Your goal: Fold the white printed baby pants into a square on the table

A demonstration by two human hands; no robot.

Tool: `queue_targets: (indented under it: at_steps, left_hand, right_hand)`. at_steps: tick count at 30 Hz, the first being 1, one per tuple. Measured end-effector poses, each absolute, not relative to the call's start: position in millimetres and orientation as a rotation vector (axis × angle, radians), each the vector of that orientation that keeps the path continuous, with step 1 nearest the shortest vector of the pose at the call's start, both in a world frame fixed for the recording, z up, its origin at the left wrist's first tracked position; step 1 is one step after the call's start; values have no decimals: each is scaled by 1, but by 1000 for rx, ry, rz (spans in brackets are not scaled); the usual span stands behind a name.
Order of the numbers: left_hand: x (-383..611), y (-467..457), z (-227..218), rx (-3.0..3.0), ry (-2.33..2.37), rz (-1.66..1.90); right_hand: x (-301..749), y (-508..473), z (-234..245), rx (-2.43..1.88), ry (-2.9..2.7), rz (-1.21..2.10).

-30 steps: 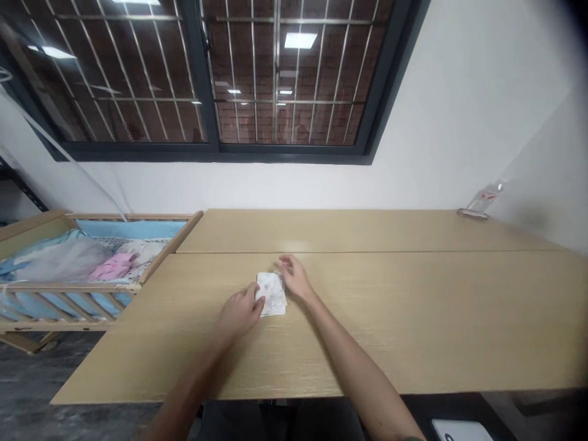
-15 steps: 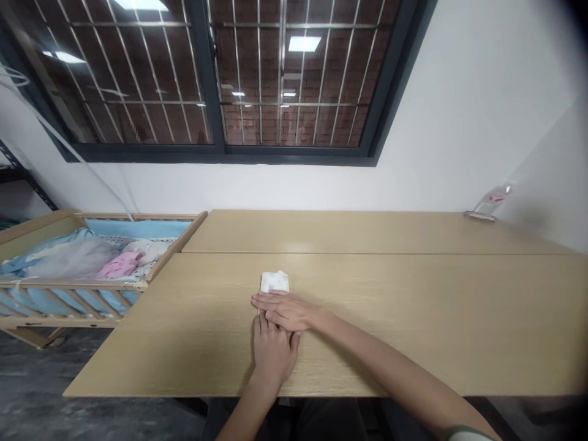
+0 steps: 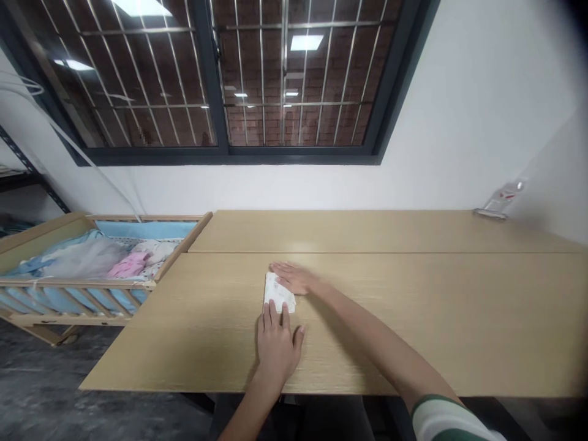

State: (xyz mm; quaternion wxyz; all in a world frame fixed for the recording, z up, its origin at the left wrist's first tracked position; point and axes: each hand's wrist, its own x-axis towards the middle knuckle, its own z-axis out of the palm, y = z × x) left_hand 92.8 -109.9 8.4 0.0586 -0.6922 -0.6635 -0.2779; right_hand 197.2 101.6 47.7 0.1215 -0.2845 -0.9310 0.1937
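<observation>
"How's the light?"
"Fairly bright; white rectangles glare in the window (image 3: 219, 86), and soft shadows lie on the worktop (image 3: 422, 288) near its front edge"
"And the picture?"
"Slightly hazy; the worktop's near right corner sinks into dark blur"

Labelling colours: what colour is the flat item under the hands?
The flat item is white, best in head view.

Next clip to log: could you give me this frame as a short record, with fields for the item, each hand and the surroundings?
Item: thin, white, cloth-like piece, flat on a pale wood-grain table
Left hand: open, fingertips at the piece's near edge
Right hand: open, fingers over its far right part
Left side: slatted wooden crib with light-blue lining
Far right: clear plastic bottle, tilted
Behind: dark-framed window with metal bars
</observation>
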Motion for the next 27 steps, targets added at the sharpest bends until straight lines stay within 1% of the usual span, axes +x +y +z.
queue_targets:
  at_steps: [4, 7, 11, 16, 20, 23, 25, 27]
  left_hand:
    - [78, -104, 25, -2088, -2016, -816]
    - [57, -94, 44, -1980, -2220, -671]
    - [36, -74, 57, -1850, -2453, -421]
    - [40, -52, 58, -1964, -2478, -383]
    - [44, -55, 69, -2055, -2462, -418]
    - [33, -79, 85, -2118, -2416, -468]
    - [15, -107, 95, -2247, -2342, -577]
    - [-11, -143, 102, -2512, -2194, -880]
  right_hand:
    - [204, 107, 51, -991, -2511, 474]
    - [214, 102, 54, -1085, -2248, 437]
    - [221, 89, 53, -1087, -2106, 592]
    - [214, 72, 45, -1052, -2033, 792]
    - [203, 56, 43, -1139, -1880, 932]
    - [191, 32, 49, -1121, -1793, 1120]
    - [181, 8, 55, -1050, -1784, 1296]
    - [167, -22, 62, -946, -1809, 1494]
